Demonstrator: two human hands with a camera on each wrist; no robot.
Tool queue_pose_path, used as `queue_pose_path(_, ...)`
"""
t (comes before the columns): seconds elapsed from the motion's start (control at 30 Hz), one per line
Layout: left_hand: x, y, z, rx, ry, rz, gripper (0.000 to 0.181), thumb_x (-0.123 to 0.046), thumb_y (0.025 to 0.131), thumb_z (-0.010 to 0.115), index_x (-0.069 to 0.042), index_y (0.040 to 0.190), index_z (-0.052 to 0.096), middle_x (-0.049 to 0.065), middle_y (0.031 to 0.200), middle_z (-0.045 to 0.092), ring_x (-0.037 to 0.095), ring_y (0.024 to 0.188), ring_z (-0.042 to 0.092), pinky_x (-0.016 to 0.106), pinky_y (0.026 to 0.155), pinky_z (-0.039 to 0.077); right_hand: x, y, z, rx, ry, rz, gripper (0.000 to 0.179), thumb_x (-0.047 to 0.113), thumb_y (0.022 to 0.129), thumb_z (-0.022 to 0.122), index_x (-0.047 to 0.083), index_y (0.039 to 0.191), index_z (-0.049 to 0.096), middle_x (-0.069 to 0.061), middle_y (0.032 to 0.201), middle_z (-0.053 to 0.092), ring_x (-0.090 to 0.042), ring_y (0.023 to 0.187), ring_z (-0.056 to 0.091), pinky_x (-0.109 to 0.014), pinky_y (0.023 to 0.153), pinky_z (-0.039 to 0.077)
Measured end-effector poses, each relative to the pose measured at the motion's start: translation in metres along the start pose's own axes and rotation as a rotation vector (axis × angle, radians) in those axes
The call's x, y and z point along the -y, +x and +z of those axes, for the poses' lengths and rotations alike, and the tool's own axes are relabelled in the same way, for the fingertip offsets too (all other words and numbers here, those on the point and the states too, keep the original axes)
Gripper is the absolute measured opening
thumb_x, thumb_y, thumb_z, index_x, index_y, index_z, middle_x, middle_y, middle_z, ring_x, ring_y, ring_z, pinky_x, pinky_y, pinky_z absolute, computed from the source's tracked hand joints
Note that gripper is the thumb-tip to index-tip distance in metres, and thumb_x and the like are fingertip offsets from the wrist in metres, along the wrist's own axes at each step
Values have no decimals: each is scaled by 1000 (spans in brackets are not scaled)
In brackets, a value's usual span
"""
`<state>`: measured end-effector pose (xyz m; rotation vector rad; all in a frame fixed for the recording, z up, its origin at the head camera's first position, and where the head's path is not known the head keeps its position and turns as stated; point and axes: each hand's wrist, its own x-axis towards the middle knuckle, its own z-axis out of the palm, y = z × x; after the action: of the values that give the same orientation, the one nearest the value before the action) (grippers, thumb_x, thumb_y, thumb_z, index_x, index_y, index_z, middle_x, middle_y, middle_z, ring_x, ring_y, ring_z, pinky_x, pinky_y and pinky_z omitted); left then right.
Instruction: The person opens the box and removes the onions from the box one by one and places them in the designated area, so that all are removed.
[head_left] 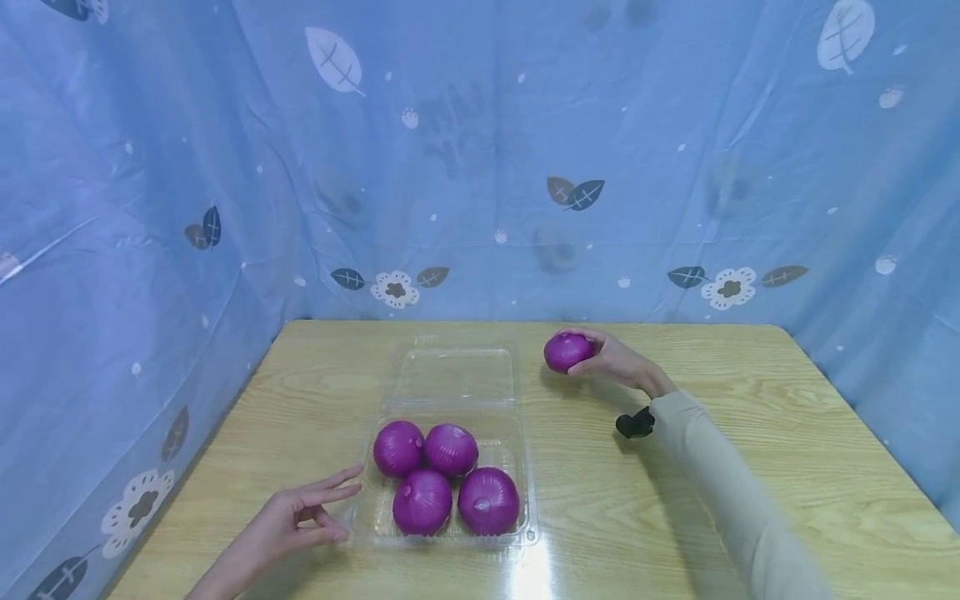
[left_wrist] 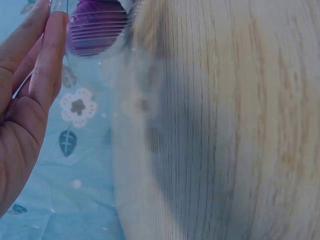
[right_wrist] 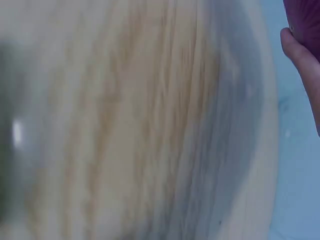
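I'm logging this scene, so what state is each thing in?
Clear container: open, partly filled
Lid: folded back
Four onions: sitting in the container, uncovered
Fifth onion: outside the container, gripped
Right hand: gripping the fifth onion
Left hand: at the container's left edge, holding no onion
Blue curtain: hanging, creased

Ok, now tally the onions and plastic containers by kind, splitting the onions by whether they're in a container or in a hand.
Purple onions in the clear container: 4
Held onion, in the right hand: 1
Clear container: 1
Total: 6, of which 5 are onions
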<state>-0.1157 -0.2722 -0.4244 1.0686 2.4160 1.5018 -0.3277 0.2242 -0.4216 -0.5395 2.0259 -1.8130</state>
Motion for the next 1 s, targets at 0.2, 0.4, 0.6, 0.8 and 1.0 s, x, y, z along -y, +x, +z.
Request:
queue_pose_path(0.2, 0, -2, 2, -19, 23, -2, 49, -7, 84, 71, -2, 131, 58, -21, 143, 41, 10, 68, 65, 23, 60, 50, -3, 7, -7, -54, -119, 70, 80, -1, 78, 74, 4, 147, 34, -19, 153, 24, -40, 128, 38, -43, 101, 39)
queue_pose_path(0.4, -1, -2, 1, -22, 36, -41, 48, -9, 84, 71, -2, 130, 59, -23, 142, 41, 9, 67, 64, 23, 54, 48, -1, 14, -5, -30, 27, 122, 75, 1, 87, 65, 4, 150, 26, -26, 146, 26, -20, 101, 54, -28, 79, 49)
queue_pose_path(0.6, -1, -1, 1, -12, 32, -52, 47, -9, 86, 70, 0, 130, 58, -21, 142, 42, 9, 67, 64, 24, 58, 50, -2, 19, 0, -18, 176, 110, 64, -1, 96, 49, -5, 150, 16, -29, 147, 16, -28, 114, 48, -28, 85, 49)
queue_pose_path(0.8, -2, -2, 0, -9, 28, -61, 47, -11, 86, 70, 2, 129, 58, -21, 142, 41, 11, 68, 65, 24, 62, 51, -3, 22, 6, -15, 96, 74, 60, -3, 91, 51, -9, 143, 21, -31, 145, 16, -45, 129, 31, -37, 96, 45)
queue_pose_path(1.0, -1, -3, 0, -10, 38, -48, 47, -11, 86, 70, 3, 129, 57, -20, 143, 41, 11, 68, 65, 23, 61, 51, -4, 24, 8, -13, 2, 70, 63, -6, 87, 56, -6, 142, 25, -30, 145, 18, -47, 129, 31, -41, 96, 45)
